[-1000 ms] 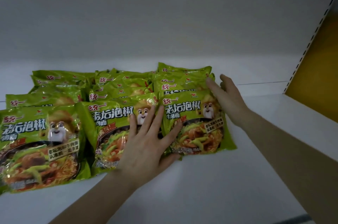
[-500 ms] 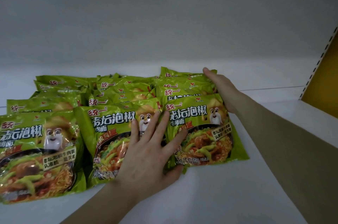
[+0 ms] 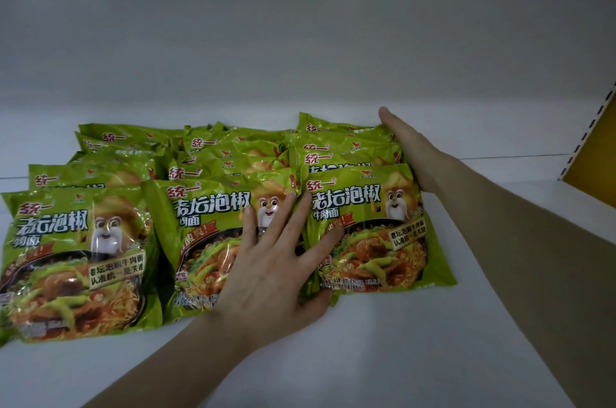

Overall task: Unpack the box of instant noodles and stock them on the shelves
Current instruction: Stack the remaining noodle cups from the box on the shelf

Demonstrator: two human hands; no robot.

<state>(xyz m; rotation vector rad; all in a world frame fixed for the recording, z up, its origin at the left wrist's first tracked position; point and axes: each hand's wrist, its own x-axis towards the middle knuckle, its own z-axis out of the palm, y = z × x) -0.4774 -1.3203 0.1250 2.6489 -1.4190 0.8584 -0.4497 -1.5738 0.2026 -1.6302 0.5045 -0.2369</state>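
Several green instant noodle packets lie in three overlapping rows on a white shelf [image 3: 400, 341]. My left hand [image 3: 276, 267] rests flat with spread fingers across the front middle packet [image 3: 213, 241] and the left edge of the front right packet [image 3: 376, 234]. Straight fingers of my right hand [image 3: 413, 154] press against the right side of the right row [image 3: 343, 147], reaching to its back packets. The front left packet [image 3: 73, 254] lies untouched. No box is in view.
A white back wall [image 3: 300, 24] rises behind the packets. A yellow side panel [image 3: 596, 154] with a perforated upright strip stands at the right end of the shelf. Bare shelf surface stretches to the right of and in front of the packets.
My right hand has slid further back along the right side of the right row, its fingers now straight. My left hand stays flat on the front packets. The view has shifted slightly.
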